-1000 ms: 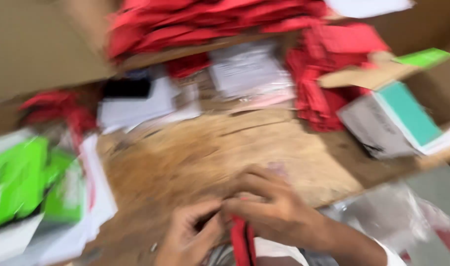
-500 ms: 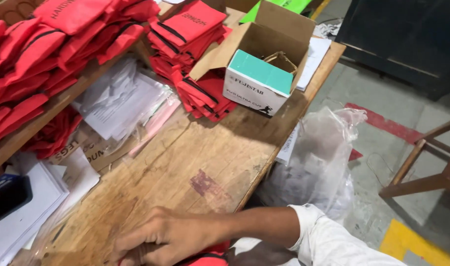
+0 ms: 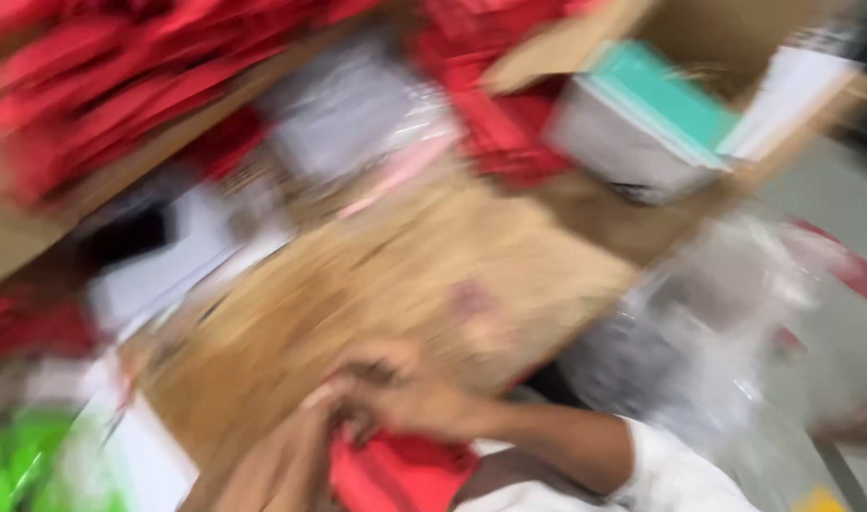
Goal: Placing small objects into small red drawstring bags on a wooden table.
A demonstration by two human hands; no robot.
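Though blurred, both hands [image 3: 357, 417] touch red fabric [image 3: 395, 474] just below.

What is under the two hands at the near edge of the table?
A red fabric piece lies under the right hand and left hand, at the wooden table's edge. Blur hides the grip and whatever is beneath it.

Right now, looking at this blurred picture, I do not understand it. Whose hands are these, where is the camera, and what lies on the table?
There is no machine here. A person wears a camera on the head, looking down at their own two hands. The right hand and left hand meet at a red cloth piece near the edge of a wooden table. How firmly they grip it is lost in the blur. Further back lie piles of red pieces, a white and teal box and a clear plastic bag.
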